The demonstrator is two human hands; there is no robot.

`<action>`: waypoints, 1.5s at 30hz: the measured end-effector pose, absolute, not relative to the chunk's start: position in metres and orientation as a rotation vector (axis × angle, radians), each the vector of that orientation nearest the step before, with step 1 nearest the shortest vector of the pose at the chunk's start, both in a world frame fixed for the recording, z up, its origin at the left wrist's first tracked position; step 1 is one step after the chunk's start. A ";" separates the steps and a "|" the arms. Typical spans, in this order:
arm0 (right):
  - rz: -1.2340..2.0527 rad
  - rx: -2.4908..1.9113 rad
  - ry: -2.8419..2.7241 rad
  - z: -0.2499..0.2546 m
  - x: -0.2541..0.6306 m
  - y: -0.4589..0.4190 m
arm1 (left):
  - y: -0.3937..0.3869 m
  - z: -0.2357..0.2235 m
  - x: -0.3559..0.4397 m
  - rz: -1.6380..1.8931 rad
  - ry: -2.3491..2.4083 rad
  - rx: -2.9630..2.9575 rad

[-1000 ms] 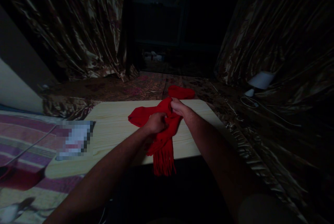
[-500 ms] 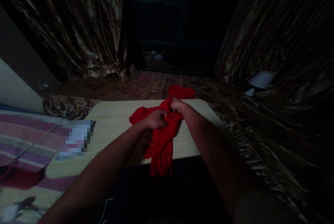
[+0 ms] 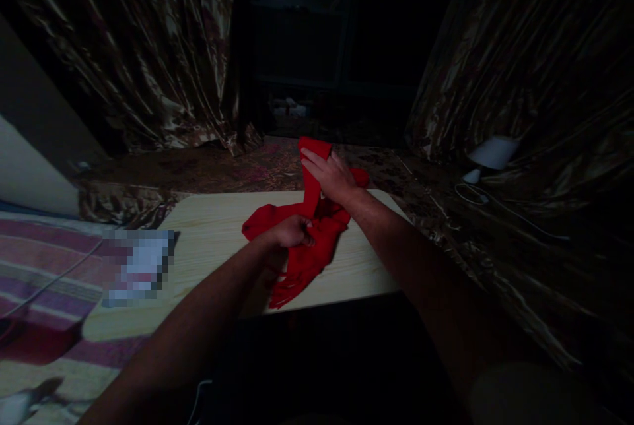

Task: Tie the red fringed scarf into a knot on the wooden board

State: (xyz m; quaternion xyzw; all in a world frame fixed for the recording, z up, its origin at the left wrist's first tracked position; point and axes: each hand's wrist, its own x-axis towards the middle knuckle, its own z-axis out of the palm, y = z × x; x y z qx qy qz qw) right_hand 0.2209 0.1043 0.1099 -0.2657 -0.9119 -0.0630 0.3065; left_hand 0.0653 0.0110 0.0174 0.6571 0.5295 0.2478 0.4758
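Pressing into a red scarf (image 3: 314, 250) on a pale table (image 3: 212, 247), a person's left hand (image 3: 292, 231) has its fingers curled narrowly on the cloth, near the middle of the bunched part. The right hand (image 3: 334, 177) reaches farther from the body, past the table's far edge, its fingers long and fairly straight across a strip of the scarf; whether the thumb closes behind the cloth cannot be told.

That strip is the key line: its long axis runs away from the body, from just beyond the left hand up to the right hand's fingertips, where the cloth folds over. The right hand is the nearer to this far end. The fringe (image 3: 284, 293) lies on the body side of the left hand, at the table's near edge, and the left hand is clearly the nearer to it. A rounded fold (image 3: 262, 220) rests to the left of the left hand. More red cloth (image 3: 360, 177) shows just right of the right hand; whether it joins the scarf is hidden. A lamp (image 3: 495, 152) stands well apart, right of both hands.
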 end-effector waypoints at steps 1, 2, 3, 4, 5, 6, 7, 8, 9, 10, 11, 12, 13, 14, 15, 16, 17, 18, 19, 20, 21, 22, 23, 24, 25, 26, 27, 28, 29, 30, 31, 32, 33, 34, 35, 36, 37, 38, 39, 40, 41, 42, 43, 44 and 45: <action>-0.208 -0.715 -2.377 0.111 0.224 0.104 | 0.011 0.016 0.065 0.602 1.294 1.590; -0.229 -0.738 -2.321 0.112 0.227 0.105 | 0.010 0.015 0.065 0.590 1.297 1.582; -0.240 -0.769 -2.253 0.111 0.231 0.108 | 0.010 0.015 0.065 0.568 1.297 1.584; -0.245 -0.802 -2.177 0.111 0.234 0.112 | 0.009 0.015 0.066 0.541 1.295 1.595; -0.247 -0.834 -2.103 0.109 0.238 0.116 | 0.008 0.017 0.065 0.512 1.297 1.611; -0.250 -0.861 -2.036 0.108 0.241 0.121 | 0.007 0.018 0.064 0.488 1.307 1.631; -0.252 -0.882 -1.980 0.107 0.245 0.125 | 0.006 0.020 0.062 0.461 1.310 1.657; -0.255 -0.896 -1.936 0.105 0.249 0.128 | 0.006 0.023 0.059 0.431 1.303 1.688; -0.257 -0.905 -1.908 0.104 0.253 0.130 | 0.006 0.025 0.055 0.408 1.297 1.723; -0.256 -0.909 -1.899 0.102 0.257 0.131 | 0.006 0.026 0.050 0.410 1.319 1.758; -0.252 -0.911 -1.908 0.101 0.261 0.130 | 0.006 0.027 0.044 0.449 1.384 1.798; -0.245 -0.911 -1.933 0.099 0.265 0.128 | 0.007 0.027 0.038 0.526 1.494 1.840; -0.240 -0.911 -1.967 0.098 0.268 0.125 | 0.008 0.025 0.032 0.623 1.639 1.884; -0.240 -0.914 -2.004 0.097 0.271 0.122 | 0.009 0.022 0.026 0.695 1.769 1.944; -0.246 -0.921 -2.034 0.096 0.274 0.120 | 0.009 0.018 0.022 0.708 1.865 2.018; -0.259 -0.931 -2.051 0.095 0.276 0.118 | 0.010 0.012 0.018 0.653 1.921 2.100; -0.275 -0.944 -2.051 0.095 0.278 0.117 | 0.011 0.006 0.016 0.540 1.941 2.175; -0.290 -0.960 -2.041 0.094 0.280 0.116 | 0.012 0.000 0.014 0.405 1.946 2.224; -0.301 -0.976 -2.027 0.094 0.282 0.117 | 0.014 -0.006 0.013 0.286 1.957 2.245; -0.309 -0.994 -2.017 0.094 0.284 0.117 | 0.018 -0.011 0.012 0.196 1.973 2.244; -0.314 -1.014 -2.014 0.094 0.286 0.118 | 0.022 -0.014 0.011 0.134 1.985 2.231; -0.318 -1.039 -2.021 0.094 0.287 0.119 | 0.027 -0.017 0.010 0.102 1.992 2.220; -0.324 -1.069 -2.037 0.094 0.289 0.120 | 0.033 -0.018 0.009 0.086 1.997 2.210; -0.332 -1.103 -2.056 0.094 0.290 0.120 | 0.040 -0.018 0.007 0.076 1.999 2.199; -0.341 -1.138 -2.073 0.094 0.291 0.120 | 0.046 -0.016 0.006 0.069 1.997 2.189; -0.348 -1.171 -2.085 0.093 0.291 0.120 | 0.052 -0.014 0.005 0.068 1.996 2.181; -0.349 -1.197 -2.090 0.092 0.291 0.119 | 0.057 -0.012 0.004 0.084 1.998 2.182; -0.337 -1.216 -2.088 0.091 0.291 0.120 | 0.060 -0.009 0.004 0.127 2.005 2.193; -0.306 -1.227 -2.081 0.090 0.290 0.121 | 0.061 -0.005 0.004 0.200 2.007 2.213; -0.250 -1.236 -2.067 0.088 0.289 0.122 | 0.059 -0.001 0.005 0.300 1.991 2.237; -0.172 -1.241 -2.046 0.086 0.288 0.124 | 0.055 0.002 0.007 0.410 1.950 2.253; -0.075 -1.241 -2.020 0.084 0.287 0.127 | 0.047 0.006 0.009 0.505 1.876 2.260; 0.035 -1.235 -1.989 0.082 0.286 0.129 | 0.038 0.009 0.011 0.558 1.761 2.245; 0.150 -1.220 -1.953 0.080 0.285 0.133 | 0.027 0.011 0.013 0.557 1.648 2.211; 0.265 -1.198 -1.918 0.078 0.284 0.136 | 0.015 0.011 0.015 0.506 1.527 2.202; 0.371 -1.169 -1.885 0.075 0.282 0.138 | 0.004 0.010 0.017 0.451 1.439 2.214; 0.465 -1.136 -1.857 0.073 0.280 0.140 | -0.006 0.008 0.018 0.360 1.392 2.237; 0.541 -1.105 -1.834 0.071 0.278 0.142 | -0.014 0.004 0.020 0.265 1.406 2.255; 0.598 -1.078 -1.821 0.071 0.275 0.142 | -0.020 -0.001 0.021 0.200 1.466 2.270; 0.635 -1.052 -1.816 0.072 0.272 0.141 | -0.023 -0.007 0.023 0.152 1.527 2.286; 0.651 -1.026 -1.820 0.074 0.268 0.139 | -0.024 -0.012 0.024 0.126 1.587 2.304; 0.649 -0.998 -1.827 0.078 0.264 0.136 | -0.022 -0.016 0.025 0.113 1.640 2.321; 0.635 -0.963 -1.836 0.083 0.260 0.131 | -0.018 -0.020 0.027 0.101 1.680 2.333; 0.614 -0.918 -1.848 0.090 0.257 0.124 | -0.013 -0.022 0.028 0.092 1.718 2.340; 0.591 -0.866 -1.866 0.097 0.255 0.116 | -0.007 -0.023 0.028 0.084 1.753 2.341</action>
